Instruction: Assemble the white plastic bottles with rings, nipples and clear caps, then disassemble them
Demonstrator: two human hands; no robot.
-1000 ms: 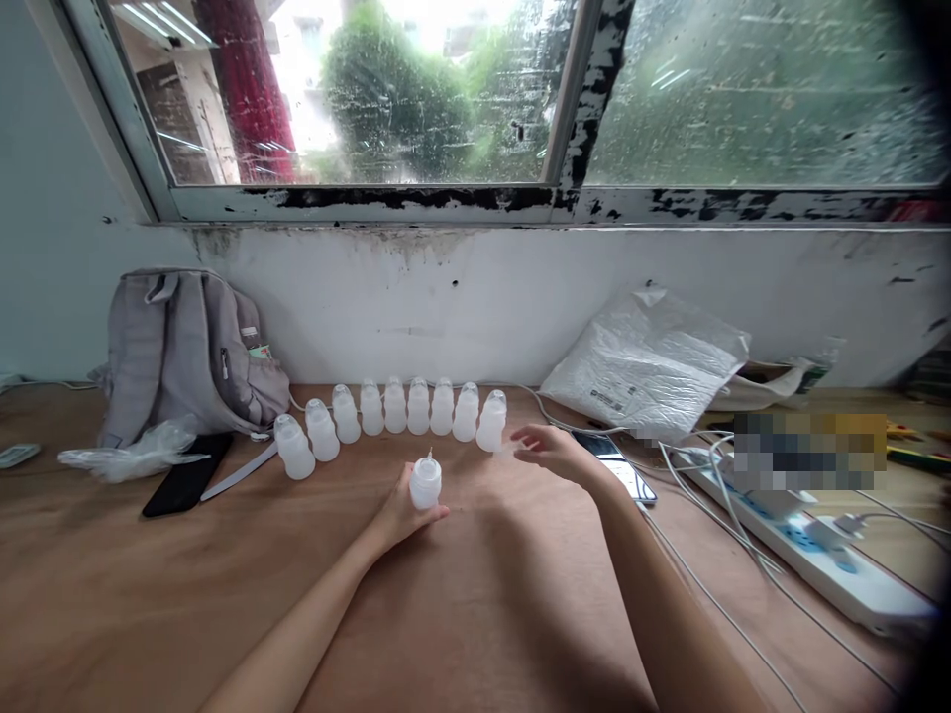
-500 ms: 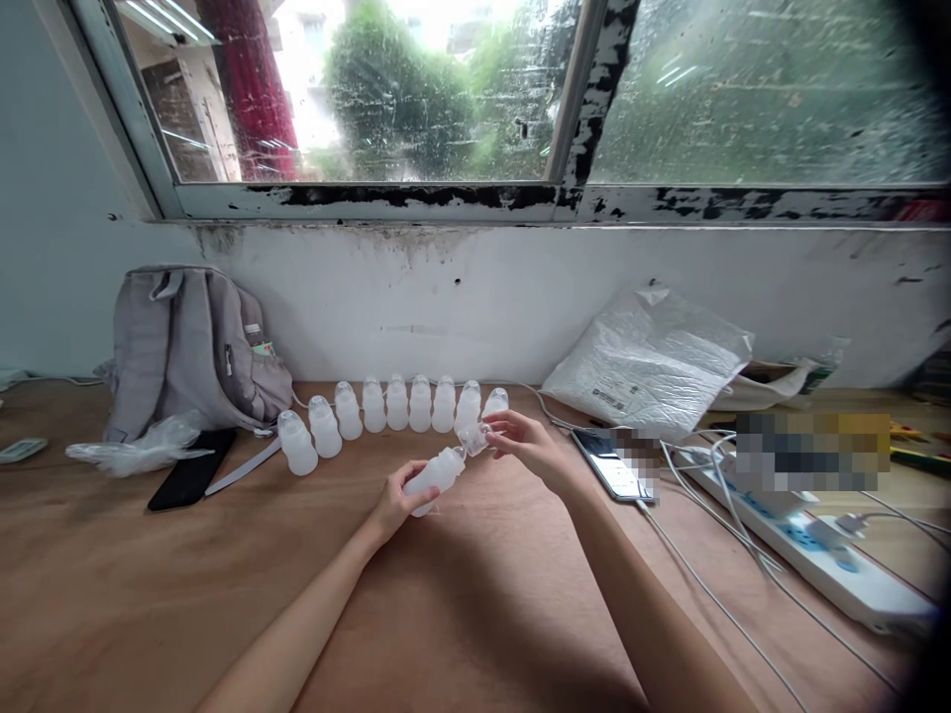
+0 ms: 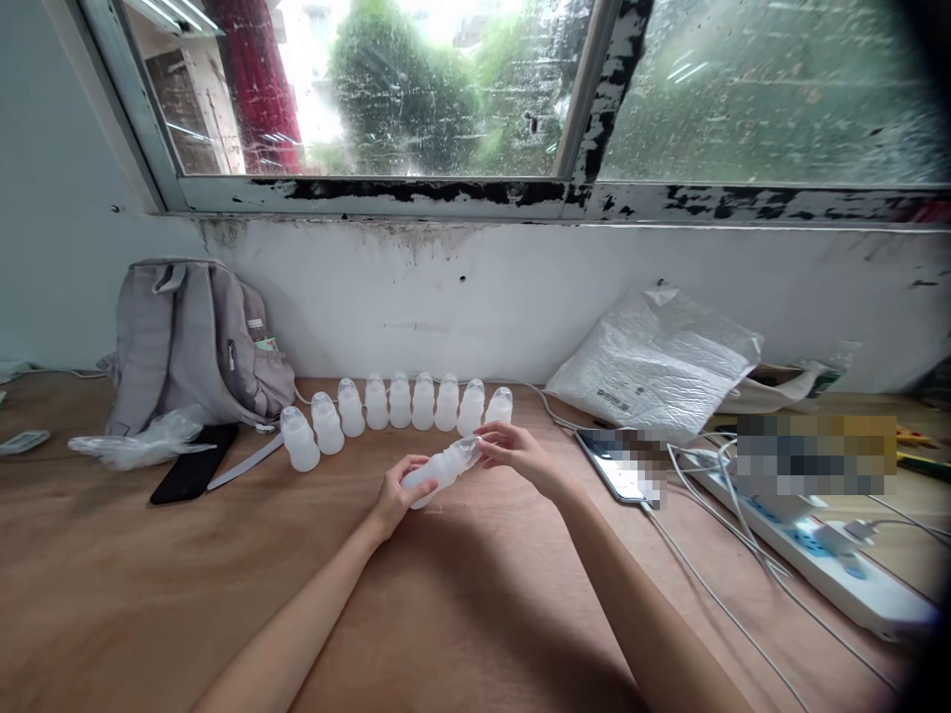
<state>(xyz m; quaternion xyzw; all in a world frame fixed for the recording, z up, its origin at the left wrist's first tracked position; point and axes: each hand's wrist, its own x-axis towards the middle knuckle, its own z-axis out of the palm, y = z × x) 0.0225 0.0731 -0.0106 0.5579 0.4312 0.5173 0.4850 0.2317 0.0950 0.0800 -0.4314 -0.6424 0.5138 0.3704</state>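
Observation:
My left hand (image 3: 392,492) is wrapped round the base of a small translucent white bottle (image 3: 437,469), which is tilted with its neck pointing up and right. My right hand (image 3: 514,449) pinches a clear cap (image 3: 469,449) that sits over the bottle's neck. Just behind my hands, several more capped white bottles (image 3: 401,403) stand in a curved row on the wooden table (image 3: 149,594).
A grey backpack (image 3: 189,342) leans on the wall at the left, with a black phone (image 3: 194,475) and crumpled clear plastic (image 3: 138,444) before it. At the right lie a white plastic bag (image 3: 658,361), a lit phone (image 3: 613,463), cables and a white power strip (image 3: 824,566).
A second ago the bottle stood upright in my left hand and my right hand reached toward the row. Since then the bottle has tilted and my right hand has brought a cap onto its neck.

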